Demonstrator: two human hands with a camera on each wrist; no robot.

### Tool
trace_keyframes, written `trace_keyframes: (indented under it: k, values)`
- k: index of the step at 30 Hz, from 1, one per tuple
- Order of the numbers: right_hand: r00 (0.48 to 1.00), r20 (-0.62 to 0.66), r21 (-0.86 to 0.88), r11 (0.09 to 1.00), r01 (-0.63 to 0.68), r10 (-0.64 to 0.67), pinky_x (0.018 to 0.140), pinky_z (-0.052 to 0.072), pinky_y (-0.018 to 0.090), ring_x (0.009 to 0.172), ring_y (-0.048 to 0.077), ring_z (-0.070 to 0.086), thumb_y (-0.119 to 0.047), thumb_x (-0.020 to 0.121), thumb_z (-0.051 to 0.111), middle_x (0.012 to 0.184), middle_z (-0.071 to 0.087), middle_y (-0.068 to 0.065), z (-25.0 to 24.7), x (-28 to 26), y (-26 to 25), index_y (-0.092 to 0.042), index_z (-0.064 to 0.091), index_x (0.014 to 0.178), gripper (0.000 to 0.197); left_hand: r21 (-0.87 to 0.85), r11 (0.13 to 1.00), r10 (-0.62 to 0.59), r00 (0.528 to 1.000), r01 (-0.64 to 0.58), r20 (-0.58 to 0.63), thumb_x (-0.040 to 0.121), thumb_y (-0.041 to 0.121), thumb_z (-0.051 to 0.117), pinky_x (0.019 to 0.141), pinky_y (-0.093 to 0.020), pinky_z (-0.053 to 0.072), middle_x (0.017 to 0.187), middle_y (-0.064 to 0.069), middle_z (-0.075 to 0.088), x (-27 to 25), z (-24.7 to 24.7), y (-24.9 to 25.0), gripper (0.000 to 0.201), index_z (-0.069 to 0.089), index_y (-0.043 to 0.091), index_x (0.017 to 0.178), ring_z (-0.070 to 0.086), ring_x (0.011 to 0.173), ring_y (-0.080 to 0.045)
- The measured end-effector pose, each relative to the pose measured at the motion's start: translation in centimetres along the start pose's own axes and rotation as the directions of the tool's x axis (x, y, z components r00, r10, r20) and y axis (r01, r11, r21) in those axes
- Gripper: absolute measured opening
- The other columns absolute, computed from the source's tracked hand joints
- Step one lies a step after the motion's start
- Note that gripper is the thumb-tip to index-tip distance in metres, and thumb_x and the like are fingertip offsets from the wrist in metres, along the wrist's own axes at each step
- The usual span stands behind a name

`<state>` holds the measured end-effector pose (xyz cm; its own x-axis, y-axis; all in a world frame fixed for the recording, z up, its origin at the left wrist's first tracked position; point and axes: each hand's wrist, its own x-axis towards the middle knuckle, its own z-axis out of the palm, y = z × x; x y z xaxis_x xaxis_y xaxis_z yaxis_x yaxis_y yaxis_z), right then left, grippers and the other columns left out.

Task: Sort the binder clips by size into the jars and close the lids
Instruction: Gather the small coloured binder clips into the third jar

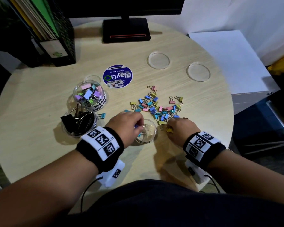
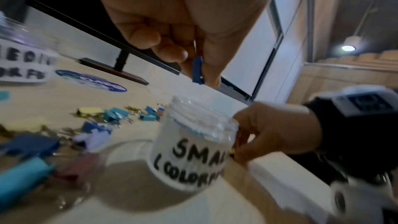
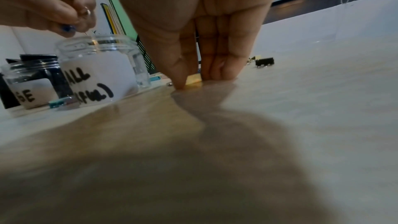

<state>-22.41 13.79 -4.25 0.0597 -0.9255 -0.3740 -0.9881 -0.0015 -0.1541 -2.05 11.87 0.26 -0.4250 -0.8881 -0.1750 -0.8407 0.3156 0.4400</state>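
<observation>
My left hand (image 1: 137, 126) hovers over the open small jar (image 1: 146, 132), labelled "SMALL (COLORFUL)" (image 2: 193, 144), and pinches a blue small clip (image 2: 198, 71) just above its mouth. Right of that jar, my right hand (image 1: 170, 128) is down on the table. Its thumb and fingers pinch a yellow small clip (image 3: 193, 82) that lies on the wood. A pile of small coloured clips (image 1: 159, 107) is spread behind both hands. The medium jar (image 1: 88, 95) holds pastel clips. The large jar (image 1: 79, 122) holds black clips. All three jars are lidless.
Two clear lids (image 1: 158, 60) (image 1: 198, 71) lie at the back right of the round table (image 1: 39, 99). A blue round sticker (image 1: 117, 75), a monitor stand (image 1: 126, 30) and a black file holder (image 1: 56, 38) are further back. One small black clip (image 3: 264, 62) lies beyond my right fingers.
</observation>
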Motion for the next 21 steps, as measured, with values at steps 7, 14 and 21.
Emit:
trace_keyframes:
  k: [7, 14, 21]
  values:
    - [1.000, 0.003, -0.006, 1.000, 0.004, -0.004, 0.070, 0.043, 0.028, 0.087, 0.024, 0.058, -0.022, 0.087, 0.050, 0.097, 0.064, 0.005, -0.1, 0.0, 0.0, -0.016, 0.061, 0.098, 0.017, -0.060, 0.998, 0.011, 0.999, -0.008, 0.050, 0.085, 0.036, 0.062, 0.093, -0.026, 0.037, 0.112, 0.008, 0.052, -0.5, 1.7, -0.9, 0.025, 0.060, 0.022, 0.106, 0.048, 0.108, -0.012]
    - [0.996, -0.075, 0.233, 0.972, -0.036, 0.054, 0.069, 0.047, 0.026, 0.080, 0.019, 0.057, -0.024, 0.078, 0.059, 0.087, 0.063, -0.001, -1.0, -0.3, 0.0, -0.022, 0.059, 0.083, 0.006, 0.056, 0.977, -0.213, 0.968, 0.208, 0.132, 0.083, 0.034, 0.063, 0.093, -0.034, 0.045, 0.114, 0.001, 0.048, -2.5, 1.1, -4.5, 0.034, 0.054, 0.023, 0.113, 0.053, 0.104, -0.017]
    - [0.900, -0.340, 0.166, 0.925, 0.342, -0.272, 0.068, 0.042, 0.026, 0.081, 0.023, 0.060, -0.022, 0.072, 0.070, 0.083, 0.068, 0.000, -1.6, -2.1, -3.3, -0.018, 0.068, 0.082, 0.012, 0.189, 0.949, -0.291, 0.929, 0.251, 0.229, 0.085, 0.035, 0.060, 0.095, -0.031, 0.043, 0.123, -0.001, 0.048, -2.7, 2.0, -4.8, 0.037, 0.052, 0.027, 0.121, 0.050, 0.112, -0.020]
